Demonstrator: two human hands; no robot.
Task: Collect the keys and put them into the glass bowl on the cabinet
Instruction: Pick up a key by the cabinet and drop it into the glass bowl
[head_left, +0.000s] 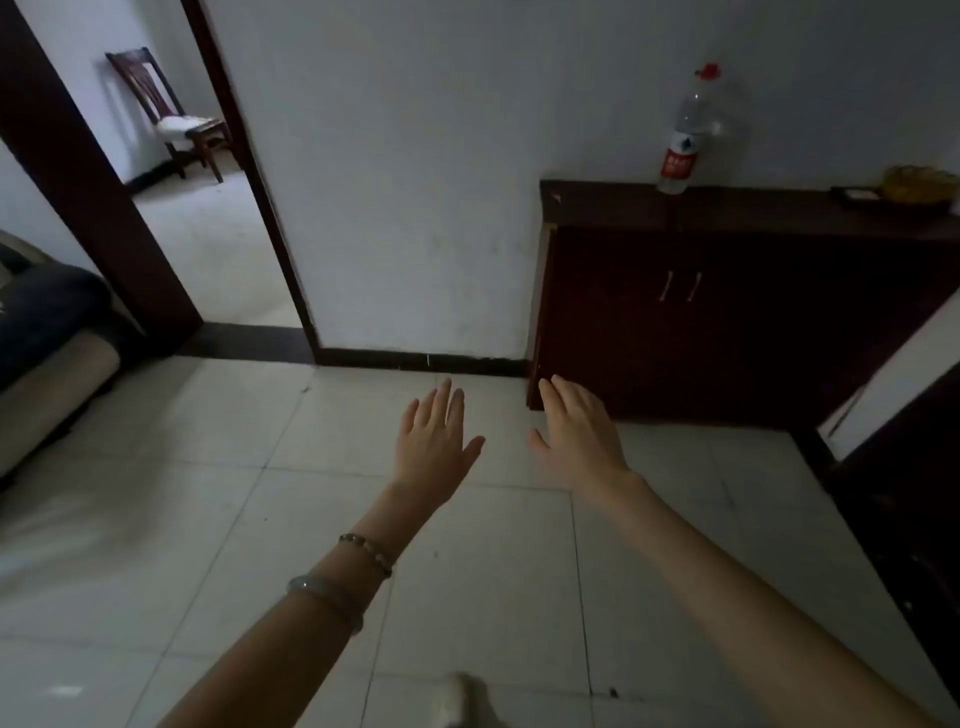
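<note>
I see the left hand (434, 441) at centre frame, fingers spread, holding nothing; the right hand (579, 439) just beside it, equally flat and empty. Cabinet (727, 312) right; bowl (917, 195) far upper right. Keys: can't tell.

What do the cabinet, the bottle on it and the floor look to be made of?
Cabinet: dark reddish-brown wood or wood veneer, dull sheen, two pale metal-looking door handles. Bottle: clear plastic by its see-through body, with a red cap and red label. Floor: large pale ceramic-looking tiles, slightly glossy, thin dark joints between them.
</note>
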